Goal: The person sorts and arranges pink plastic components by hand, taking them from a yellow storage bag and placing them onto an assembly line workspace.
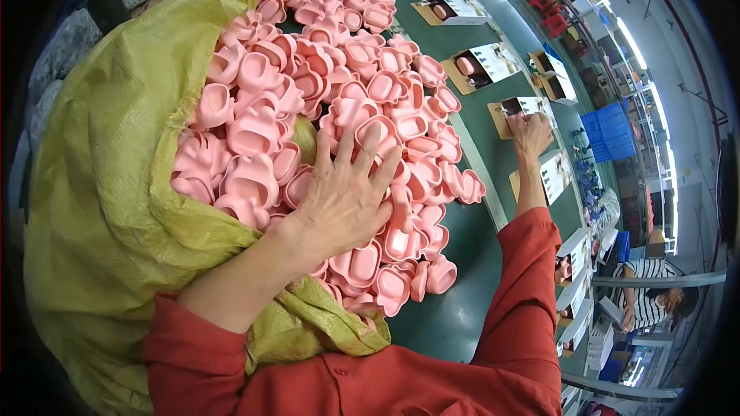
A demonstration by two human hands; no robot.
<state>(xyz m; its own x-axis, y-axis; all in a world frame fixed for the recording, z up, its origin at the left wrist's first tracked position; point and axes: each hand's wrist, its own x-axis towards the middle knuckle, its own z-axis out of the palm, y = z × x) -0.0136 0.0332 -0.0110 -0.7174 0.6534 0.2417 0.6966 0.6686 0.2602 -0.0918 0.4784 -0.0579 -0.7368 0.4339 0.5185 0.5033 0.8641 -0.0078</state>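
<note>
A large heap of pink, shallow dish-like pieces (358, 266), each with rounded bumps along its rim, spills from a yellow-green woven sack (116, 154) on the left. My left hand (343, 204) lies over the heap, fingers spread, touching the pieces and gripping none. Stretched out to the right, my right hand (532, 135) is at an open printed box (502, 120) with a brown flap. Its fingers are curled together there; what they hold, if anything, is hidden.
Several similar open boxes (484, 67) stand in a row on the green work surface (459, 250), some with a pink piece inside. A metal strip (479, 177) separates the heap from the row. Beyond are a blue crate (609, 131) and a person in a striped shirt (644, 304).
</note>
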